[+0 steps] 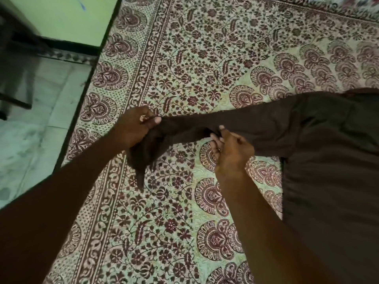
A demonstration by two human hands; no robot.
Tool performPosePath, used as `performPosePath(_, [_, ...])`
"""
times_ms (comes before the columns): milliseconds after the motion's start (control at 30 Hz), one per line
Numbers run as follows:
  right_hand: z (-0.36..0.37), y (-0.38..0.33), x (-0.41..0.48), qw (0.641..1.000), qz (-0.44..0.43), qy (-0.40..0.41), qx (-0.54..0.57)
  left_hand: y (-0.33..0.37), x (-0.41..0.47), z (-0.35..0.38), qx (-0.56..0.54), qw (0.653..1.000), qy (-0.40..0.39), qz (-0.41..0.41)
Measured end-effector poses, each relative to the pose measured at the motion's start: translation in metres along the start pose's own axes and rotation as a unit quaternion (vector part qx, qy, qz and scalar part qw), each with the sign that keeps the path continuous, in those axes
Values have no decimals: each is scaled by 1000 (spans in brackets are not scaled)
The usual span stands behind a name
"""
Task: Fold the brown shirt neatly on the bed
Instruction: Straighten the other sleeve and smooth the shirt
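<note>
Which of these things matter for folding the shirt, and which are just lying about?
Part of the job:
brown shirt
its sleeve, gripped by the left hand and pinched by the right hand
bed with patterned sheet

Just lying about:
tiled floor
dark furniture at the far left
green wall

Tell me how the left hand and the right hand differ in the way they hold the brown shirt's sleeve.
The left hand grips the sleeve near its cuff end; the right hand grips it midway, nearer the body of the brown shirt. Loose cloth hangs below the left hand, while past the right hand the sleeve runs on into the shirt. Both pinch the same sleeve over the printed bedsheet.
</note>
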State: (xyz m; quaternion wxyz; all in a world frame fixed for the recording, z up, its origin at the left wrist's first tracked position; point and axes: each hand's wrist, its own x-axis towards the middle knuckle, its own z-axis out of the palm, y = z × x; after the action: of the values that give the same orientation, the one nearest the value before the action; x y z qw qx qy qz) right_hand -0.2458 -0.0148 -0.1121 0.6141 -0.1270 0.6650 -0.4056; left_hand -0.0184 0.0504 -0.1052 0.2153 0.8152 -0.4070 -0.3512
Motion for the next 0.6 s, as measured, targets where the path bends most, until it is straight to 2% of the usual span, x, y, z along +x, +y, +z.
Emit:
performPosePath(100, [1,6,0,999,-8,22,-31,1,15,-31,45,996,-67,-35])
performPosePath(200, [1,13,0,999,-4,31,-39,-3,27,-55,224,968,-109,-13])
performPosePath(267, [1,19,1,998,-2,22,-55,-6,35,-64,309,948,-80,8])
performPosePath(367, [2,28,2,997,20,-22,-74,-6,42,-67,384,922,-13,41])
performPosePath(467, [3,32,0,993,17,-67,-97,-9,46,-67,440,894,22,79])
performPosePath(533, [0,23,-3,981,3,-89,-171,-15,49,-65,473,876,32,87])
performPosePath(600, [-4,12,-7,953,-37,-104,-281,-21,53,-62,499,863,15,70])
